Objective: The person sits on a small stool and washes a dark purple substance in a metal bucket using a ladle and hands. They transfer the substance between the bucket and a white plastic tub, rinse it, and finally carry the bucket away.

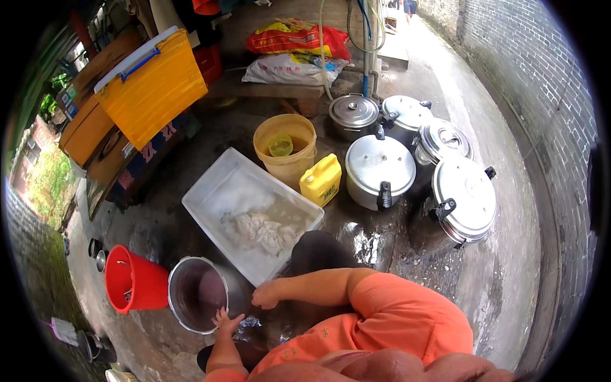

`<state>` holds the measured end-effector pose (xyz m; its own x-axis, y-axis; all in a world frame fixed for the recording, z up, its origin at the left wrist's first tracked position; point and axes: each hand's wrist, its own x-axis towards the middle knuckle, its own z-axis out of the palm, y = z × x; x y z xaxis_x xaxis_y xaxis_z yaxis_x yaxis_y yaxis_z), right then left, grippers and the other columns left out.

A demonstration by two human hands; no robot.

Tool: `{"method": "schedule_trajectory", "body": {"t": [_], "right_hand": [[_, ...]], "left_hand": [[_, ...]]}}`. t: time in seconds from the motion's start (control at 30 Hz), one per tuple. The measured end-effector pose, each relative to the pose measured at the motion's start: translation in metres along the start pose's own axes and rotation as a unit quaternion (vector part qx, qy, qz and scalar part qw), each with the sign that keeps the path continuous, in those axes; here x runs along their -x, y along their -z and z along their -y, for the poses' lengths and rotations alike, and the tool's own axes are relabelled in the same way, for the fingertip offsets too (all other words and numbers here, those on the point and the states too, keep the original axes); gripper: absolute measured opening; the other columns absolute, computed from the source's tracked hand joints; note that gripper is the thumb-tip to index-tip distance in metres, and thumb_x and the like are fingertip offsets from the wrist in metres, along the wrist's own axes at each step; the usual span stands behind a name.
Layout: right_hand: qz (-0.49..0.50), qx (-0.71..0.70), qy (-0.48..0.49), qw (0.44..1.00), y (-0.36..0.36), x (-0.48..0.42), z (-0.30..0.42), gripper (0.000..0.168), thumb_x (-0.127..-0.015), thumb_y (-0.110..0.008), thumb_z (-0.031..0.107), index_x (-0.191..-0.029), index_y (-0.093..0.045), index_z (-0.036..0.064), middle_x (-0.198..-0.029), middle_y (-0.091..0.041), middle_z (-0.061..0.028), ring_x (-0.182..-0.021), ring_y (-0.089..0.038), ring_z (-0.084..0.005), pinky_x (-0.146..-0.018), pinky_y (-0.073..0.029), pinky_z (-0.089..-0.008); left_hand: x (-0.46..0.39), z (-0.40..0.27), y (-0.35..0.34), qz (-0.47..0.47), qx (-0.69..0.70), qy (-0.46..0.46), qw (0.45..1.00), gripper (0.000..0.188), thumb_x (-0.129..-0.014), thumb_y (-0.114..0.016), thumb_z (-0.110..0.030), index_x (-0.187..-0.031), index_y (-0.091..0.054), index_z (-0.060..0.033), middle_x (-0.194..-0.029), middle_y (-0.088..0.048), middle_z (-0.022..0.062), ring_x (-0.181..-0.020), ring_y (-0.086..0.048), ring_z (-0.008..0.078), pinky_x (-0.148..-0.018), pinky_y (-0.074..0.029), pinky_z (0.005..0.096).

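My left hand (227,322) has its fingers spread at the lower rim of a large metal pot (191,281), which is tilted with its mouth towards the left. Whether the fingers touch the rim, I cannot tell. Close to the pot's right side is my right hand (265,294), its fingers curled; what may be inside them is hidden. A white rectangular plastic tub (210,200) lies just beyond, holding cloudy, foamy water and a wet whitish cloth (265,231). A red plastic bucket (148,286) stands left of the pot.
Beyond the tub stand a cream bucket (291,164) with a green scoop (280,145) and a yellow jerrycan (322,180). Several lidded pots, among them a pressure cooker (380,167), stand to the right. Sacks (296,69) lie on a ledge behind; a brick wall (539,62) runs along the right.
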<state>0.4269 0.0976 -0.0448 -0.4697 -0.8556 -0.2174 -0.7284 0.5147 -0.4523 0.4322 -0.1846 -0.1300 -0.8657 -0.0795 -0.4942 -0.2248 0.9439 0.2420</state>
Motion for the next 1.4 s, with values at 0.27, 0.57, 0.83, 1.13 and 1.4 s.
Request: {"method": "schedule_trajectory", "body": {"t": [0.27,0.57,0.83,1.13,1.4], "right_hand": [[0.005,-0.015,-0.027,1.0,0.0,-0.001,-0.004,0.027,-0.078,-0.056,0.017,-0.099,-0.064,0.002,-0.101,-0.064,-0.018,-0.099,-0.061,-0.035,-0.083,-0.049,-0.0442],[-0.005,0.005,-0.003,1.0,0.002,-0.005,-0.001,0.029,-0.078,-0.055,0.016,-0.1,-0.063,0.001,-0.103,-0.064,-0.018,-0.1,-0.06,-0.0347,-0.085,-0.049,-0.0444],[-0.014,-0.007,-0.002,1.0,0.002,-0.001,0.002,0.027,-0.076,-0.057,0.017,-0.096,-0.066,0.002,-0.099,-0.066,-0.0176,-0.099,-0.061,-0.0341,-0.085,-0.049,-0.044],[0.003,0.011,0.014,1.0,-0.001,-0.013,0.0,0.028,-0.078,-0.057,0.018,-0.099,-0.064,0.001,-0.101,-0.065,-0.0184,-0.099,-0.061,-0.0348,-0.085,-0.049,-0.0437],[0.013,-0.001,0.01,1.0,-0.002,-0.011,-0.002,0.028,-0.078,-0.058,0.018,-0.099,-0.064,0.001,-0.102,-0.064,-0.0187,-0.1,-0.06,-0.0349,-0.086,-0.048,-0.0437]], "left_hand": [[-0.005,0.007,-0.007,-0.039,-0.024,-0.037,0.998,0.11,-0.06,-0.077,-0.055,-0.147,-0.022,-0.0155,-0.152,-0.019,0.0157,-0.138,-0.009,0.047,-0.112,-0.018,0.053],[-0.022,0.005,-0.003,-0.023,0.008,0.013,1.0,0.073,-0.086,-0.044,-0.062,-0.13,-0.051,-0.0043,-0.136,-0.046,0.021,-0.133,-0.032,0.0366,-0.112,-0.013,0.0509],[-0.024,-0.001,-0.012,-0.052,-0.041,0.017,0.998,0.071,-0.094,-0.024,-0.058,-0.127,-0.053,-0.0026,-0.137,-0.046,0.0193,-0.134,-0.034,0.0309,-0.112,-0.013,0.0509],[-0.029,-0.002,-0.011,-0.04,-0.042,0.024,0.998,0.072,-0.093,-0.024,-0.059,-0.13,-0.05,-0.0025,-0.141,-0.042,0.0183,-0.135,-0.031,0.0299,-0.113,-0.013,0.049],[-0.026,-0.005,-0.01,-0.038,-0.044,0.009,0.998,0.071,-0.093,-0.024,-0.059,-0.129,-0.051,-0.0028,-0.139,-0.043,0.0181,-0.134,-0.033,0.0297,-0.113,-0.014,0.0488]]}}
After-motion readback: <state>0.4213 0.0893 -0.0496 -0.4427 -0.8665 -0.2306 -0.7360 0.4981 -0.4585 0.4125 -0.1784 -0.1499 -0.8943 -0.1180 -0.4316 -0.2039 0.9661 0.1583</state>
